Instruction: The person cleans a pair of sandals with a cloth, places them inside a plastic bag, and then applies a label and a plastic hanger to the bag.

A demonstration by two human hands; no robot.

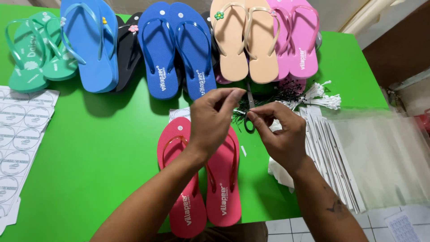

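Item: red pair of flip-flops [204, 179], lying side by side at the near edge of the green tabletop [98, 148], toes away from the person, straps up.

Hands: left hand [210, 123] hovers above the red pair, thumb and forefinger pinched on something too fine to make out, perhaps a thin black tie. Right hand [280, 132] sits just beside it, fingertips pinched in a narrow grip near the handle of the black scissors [249, 112]; whether it touches the scissors I cannot tell. The two pinches almost meet over the toe end of the right-hand red sandal.

Around the hands: a bundle of dark thin ties [264, 96] and a cluster of white ties [320, 96] just behind the fingers. Far row, left to right: green pair [38, 54], light blue pair [89, 45], black pair [127, 49] partly covered, deep blue pair [177, 49], beige pair [244, 40], pink pair [298, 40]. Sheets of round stickers [20, 134] at the left edge. Fanned white card strips [329, 152] and clear plastic bags [385, 157] to the right.

Step in hand, by judgement: a small fastener is being readied between both pinches, above the red pair. The work calls for fine fingertip control and a steady hold, close to the straps.
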